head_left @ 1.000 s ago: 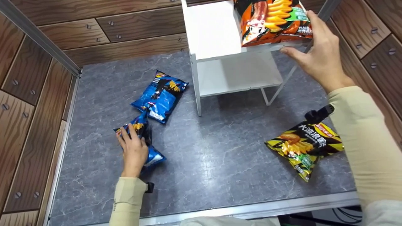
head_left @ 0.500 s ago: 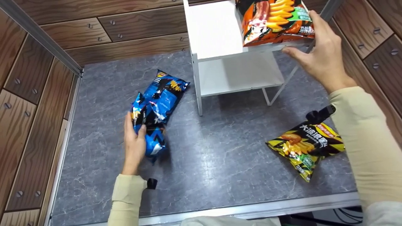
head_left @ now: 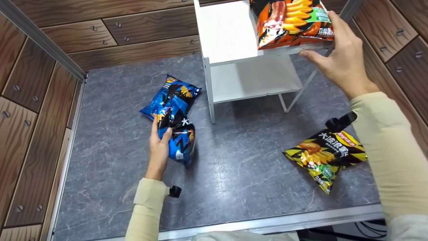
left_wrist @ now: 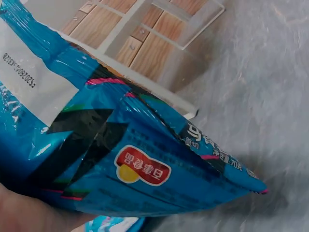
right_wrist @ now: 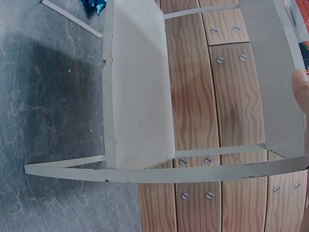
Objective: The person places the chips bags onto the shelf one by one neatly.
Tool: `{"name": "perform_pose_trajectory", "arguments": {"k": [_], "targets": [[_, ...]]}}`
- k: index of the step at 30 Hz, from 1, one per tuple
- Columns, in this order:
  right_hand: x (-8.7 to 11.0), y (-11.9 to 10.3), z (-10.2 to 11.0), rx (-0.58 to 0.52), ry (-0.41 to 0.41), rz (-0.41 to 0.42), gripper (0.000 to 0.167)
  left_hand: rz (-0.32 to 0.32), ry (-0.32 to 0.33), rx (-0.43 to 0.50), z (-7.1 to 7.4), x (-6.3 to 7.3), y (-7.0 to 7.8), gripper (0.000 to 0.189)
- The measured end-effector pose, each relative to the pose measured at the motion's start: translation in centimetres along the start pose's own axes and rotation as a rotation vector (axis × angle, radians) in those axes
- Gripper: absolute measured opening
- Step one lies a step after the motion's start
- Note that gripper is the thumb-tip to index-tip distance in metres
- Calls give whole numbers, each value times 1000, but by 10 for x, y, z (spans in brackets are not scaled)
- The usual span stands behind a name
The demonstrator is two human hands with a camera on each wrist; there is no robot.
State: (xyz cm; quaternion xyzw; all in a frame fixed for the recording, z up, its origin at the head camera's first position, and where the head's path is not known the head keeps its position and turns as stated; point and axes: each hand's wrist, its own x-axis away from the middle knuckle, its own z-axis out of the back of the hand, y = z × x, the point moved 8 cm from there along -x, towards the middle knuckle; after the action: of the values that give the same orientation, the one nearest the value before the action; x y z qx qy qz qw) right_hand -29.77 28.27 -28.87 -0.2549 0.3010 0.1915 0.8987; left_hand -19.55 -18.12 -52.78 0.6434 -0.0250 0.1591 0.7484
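My left hand (head_left: 159, 144) grips a blue chip bag (head_left: 182, 140), thumb on the near side, in the head view. In the left wrist view that bag (left_wrist: 120, 145) fills much of the frame, tilted. Behind it a second blue chip bag (head_left: 170, 92) lies on the grey surface, partly covered. An orange chip bag (head_left: 291, 25) rests on the top tier of a white shelf (head_left: 227, 36). My right hand (head_left: 347, 60) touches its right edge with fingers extended and thumb spread apart; some fingers are hidden. In the right wrist view a thumb (right_wrist: 300, 87) shows at the shelf's edge.
A yellow and black chip bag (head_left: 326, 154) lies on the grey surface (head_left: 240, 180) below the right forearm. The shelf's lower tier (head_left: 254, 80) and thin legs stand at the middle back. Wood-patterned walls (head_left: 147, 30) enclose the back and sides.
My left hand has picked up the nearer blue chip bag, turned it more upright and carried it to the right, in front of the other blue bag. My right hand has hardly moved.
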Motion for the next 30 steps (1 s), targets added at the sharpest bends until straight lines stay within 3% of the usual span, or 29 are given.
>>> {"name": "perform_pose_trajectory", "arguments": {"k": [7, 15, 23, 27, 30], "targets": [[0, 0, 2, 5, 22, -9, 87, 22, -45, 104, -20, -5, -9, 66], [-2, -5, 1, 38, 10, 72, 87, 22, -60, 142, -33, -4, -13, 68], [-2, -2, 1, 32, 17, 51, 86, 31, -61, 229, -44, -12, -35, 70], [-2, -2, 1, 13, 26, 40, 85, 86, -61, 304, -43, -14, -48, 72], [-2, -2, 0, 22, 14, 41, 84, 141, -59, 305, -38, -15, -57, 74]]}}
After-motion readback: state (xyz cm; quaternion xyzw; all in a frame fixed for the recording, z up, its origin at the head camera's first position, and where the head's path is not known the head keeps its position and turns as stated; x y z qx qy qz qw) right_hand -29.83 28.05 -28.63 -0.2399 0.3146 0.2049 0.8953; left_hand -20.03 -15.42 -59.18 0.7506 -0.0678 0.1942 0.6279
